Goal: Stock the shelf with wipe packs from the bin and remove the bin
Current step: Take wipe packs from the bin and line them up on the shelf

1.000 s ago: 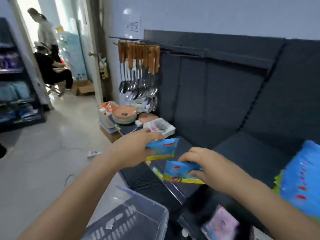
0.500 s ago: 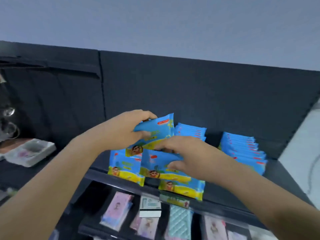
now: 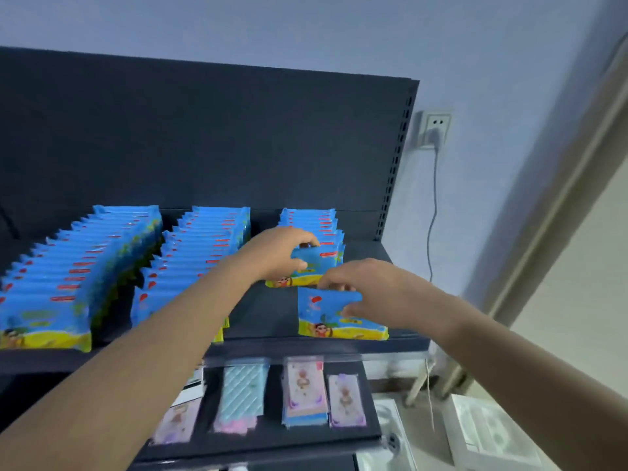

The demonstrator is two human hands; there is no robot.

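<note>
Head view: looks down onto a dark retail shelf (image 3: 265, 317), with both forearms reaching in from below.
Surface: a flat dark board with a bare strip between the middle and right rows. A dark back panel (image 3: 204, 137) rises behind it, ending in a slotted upright (image 3: 396, 158) on the right.
Room: a pale bluish wall (image 3: 339, 28) lies above and to the right. A white wall socket (image 3: 435, 129) sits just beside the upright, with a thin cable (image 3: 433, 215) hanging from it. White boxes (image 3: 489, 433) are at lower right.
Lower shelf (image 3: 272, 443): pastel flat packs (image 3: 243, 392) lie side by side.
Stocked rows: three files of blue wipe packs run front to back. They are the left row (image 3: 68, 266), the middle row (image 3: 200, 253) and a shorter right row (image 3: 311, 220) at the back of the board. Each pack stands upright.
Left hand (image 3: 282, 256): fingers curled over the top edge of the rear pack (image 3: 316, 266), thumb on its face, gripping it.
Rear pack: at the front of the right row, upright, long axis left to right across the shelf. Its printed face is toward the camera and its yellow band is down. Whether its base touches the board cannot be told.
Right hand (image 3: 370, 294): fingers pinch the top edge of the front pack (image 3: 326, 317), thumb against its face.
Front pack: near the shelf's front lip on the right side, apart from the rear pack. It stands upright with its long axis parallel to the lip, its face forward and its yellow band at the bottom.
</note>
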